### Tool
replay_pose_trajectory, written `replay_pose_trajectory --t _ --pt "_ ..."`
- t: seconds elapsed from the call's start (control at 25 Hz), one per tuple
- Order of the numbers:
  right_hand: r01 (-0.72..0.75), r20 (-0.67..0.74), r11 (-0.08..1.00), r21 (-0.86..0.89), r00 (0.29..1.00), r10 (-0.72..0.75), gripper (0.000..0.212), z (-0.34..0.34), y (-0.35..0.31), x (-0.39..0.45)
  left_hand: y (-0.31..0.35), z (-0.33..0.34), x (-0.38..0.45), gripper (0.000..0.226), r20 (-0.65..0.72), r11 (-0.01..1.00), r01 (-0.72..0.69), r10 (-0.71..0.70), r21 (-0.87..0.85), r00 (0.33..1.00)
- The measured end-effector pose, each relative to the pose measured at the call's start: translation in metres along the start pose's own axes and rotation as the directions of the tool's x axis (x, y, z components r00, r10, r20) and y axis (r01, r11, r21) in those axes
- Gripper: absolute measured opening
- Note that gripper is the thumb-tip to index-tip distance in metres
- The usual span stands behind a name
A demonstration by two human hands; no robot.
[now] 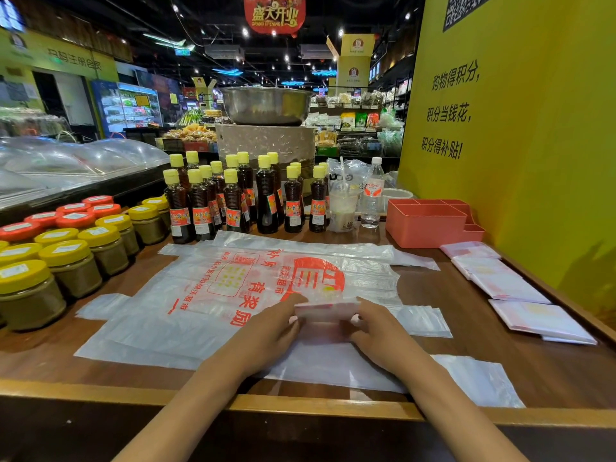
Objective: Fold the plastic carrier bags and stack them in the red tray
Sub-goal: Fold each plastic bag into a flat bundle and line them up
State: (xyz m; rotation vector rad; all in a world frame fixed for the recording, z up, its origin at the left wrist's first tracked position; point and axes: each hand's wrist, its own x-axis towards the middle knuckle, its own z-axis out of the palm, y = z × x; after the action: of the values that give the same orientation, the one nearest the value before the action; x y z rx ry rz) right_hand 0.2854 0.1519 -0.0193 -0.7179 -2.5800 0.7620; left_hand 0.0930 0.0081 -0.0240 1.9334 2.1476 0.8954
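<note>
A small folded plastic bag is held between both hands at the table's middle. My left hand grips its left end and my right hand grips its right end. Beneath them lie flat, unfolded carrier bags with red print, spread across the wooden table. The red tray stands at the back right, its compartments showing no bags. Three folded bags lie in a row along the right edge of the table.
Jars with yellow and red lids crowd the left side. Dark sauce bottles line the back, next to a drink cup and a water bottle. A yellow wall bounds the right.
</note>
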Motion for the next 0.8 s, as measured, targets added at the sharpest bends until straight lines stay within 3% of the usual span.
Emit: replay_pose_trajectory --t 0.16,0.44,0.8 --pt "-0.009 -0.06 0.996 0.084 0.998 0.014 0.024 0.0 -0.007 0.001 0.0 -0.001 0.0 0.028 -0.103 0.998 0.012 -0.019 -0.065 0.994" --pt "0.011 -0.085 0.954 0.3 0.996 0.015 0.048 0.001 -0.013 0.001 -0.004 -0.002 0.003 0.025 -0.133 0.984 0.115 -0.132 -0.133 0.982" --pt "0.004 -0.144 0.986 0.166 0.989 0.02 0.072 0.004 -0.007 0.004 -0.004 -0.001 0.005 0.046 -0.135 0.984 0.165 -0.173 -0.067 0.976"
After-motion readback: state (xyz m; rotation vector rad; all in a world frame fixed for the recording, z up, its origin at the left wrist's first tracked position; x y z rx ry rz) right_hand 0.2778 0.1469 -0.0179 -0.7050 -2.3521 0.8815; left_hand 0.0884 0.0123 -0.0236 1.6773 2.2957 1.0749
